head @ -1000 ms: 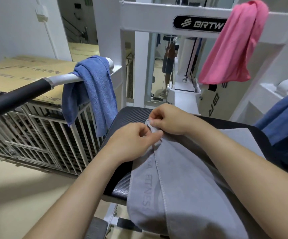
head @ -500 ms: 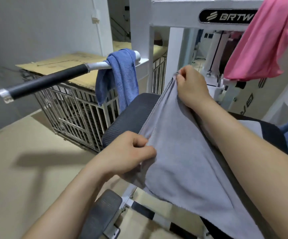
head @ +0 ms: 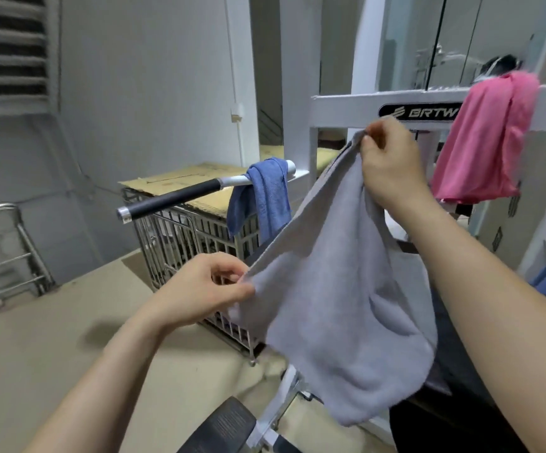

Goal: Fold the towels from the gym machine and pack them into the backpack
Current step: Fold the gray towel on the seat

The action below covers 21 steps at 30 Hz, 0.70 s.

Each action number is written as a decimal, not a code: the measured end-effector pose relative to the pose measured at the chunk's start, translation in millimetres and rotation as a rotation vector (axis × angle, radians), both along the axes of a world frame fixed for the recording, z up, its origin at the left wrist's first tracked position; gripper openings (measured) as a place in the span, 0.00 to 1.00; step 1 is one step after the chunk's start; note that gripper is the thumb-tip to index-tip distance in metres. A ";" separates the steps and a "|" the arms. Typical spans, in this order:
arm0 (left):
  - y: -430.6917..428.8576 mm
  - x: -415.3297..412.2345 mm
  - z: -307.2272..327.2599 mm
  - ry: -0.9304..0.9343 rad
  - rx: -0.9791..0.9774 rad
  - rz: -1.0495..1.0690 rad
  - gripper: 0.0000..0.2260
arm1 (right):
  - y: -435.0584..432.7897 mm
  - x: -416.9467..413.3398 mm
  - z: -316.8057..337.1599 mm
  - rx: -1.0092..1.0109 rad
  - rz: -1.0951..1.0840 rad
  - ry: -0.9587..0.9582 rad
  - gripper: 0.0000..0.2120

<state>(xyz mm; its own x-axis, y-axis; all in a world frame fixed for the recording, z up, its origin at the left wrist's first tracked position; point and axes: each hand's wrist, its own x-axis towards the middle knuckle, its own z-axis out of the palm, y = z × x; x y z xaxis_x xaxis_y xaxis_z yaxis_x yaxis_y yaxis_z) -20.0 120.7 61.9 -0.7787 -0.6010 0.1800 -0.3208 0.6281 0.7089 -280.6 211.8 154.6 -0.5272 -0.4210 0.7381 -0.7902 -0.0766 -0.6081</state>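
So the grey towel (head: 337, 289) is hanging mid-frame, stretched between both hands. The right hand (head: 390, 165) is up in the upper right, fingers pinching one corner; the left hand (head: 206, 289) is lower, centre-left, thumb and fingers pinching the edge. A blue towel (head: 263, 194) is draping over the machine's handle bar (head: 180, 199) behind, and a pink towel (head: 485, 138) is hanging off the white frame (head: 340, 106) at upper right.

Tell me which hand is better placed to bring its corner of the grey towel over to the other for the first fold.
Probably the right hand: it pinches the grey towel at the raised corner, so it can swing down to the left hand, which grips the lower corner.
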 end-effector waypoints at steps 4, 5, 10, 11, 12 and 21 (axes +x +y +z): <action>17.5 -19.9 -10.4 0.008 -0.152 0.032 0.11 | 25.4 24.2 19.8 0.015 0.282 0.092 0.08; 25.3 -26.0 -8.6 0.042 -0.149 0.029 0.13 | 32.7 29.9 23.7 0.025 0.361 0.108 0.10; 58.5 -47.9 5.8 0.362 -0.160 0.013 0.12 | 61.5 42.5 33.6 0.025 0.502 0.089 0.10; 64.8 -47.9 8.6 0.459 -0.109 -0.006 0.10 | 65.4 42.7 34.1 0.025 0.493 0.081 0.09; 71.3 -47.0 11.2 0.545 -0.057 -0.033 0.08 | 68.6 42.6 34.3 0.033 0.468 0.084 0.07; 115.8 -58.0 34.6 0.480 -0.588 -0.029 0.12 | 89.6 55.6 36.8 0.195 0.383 0.106 0.08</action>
<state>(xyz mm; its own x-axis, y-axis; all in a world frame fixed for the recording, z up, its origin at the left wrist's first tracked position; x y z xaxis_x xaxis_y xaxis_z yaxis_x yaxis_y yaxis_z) -78.0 236.4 96.5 -0.5479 -0.2819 0.7876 -0.0392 0.9491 0.3125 -225.0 301.4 191.4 -0.2315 -0.7078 0.6674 -0.7862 -0.2680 -0.5569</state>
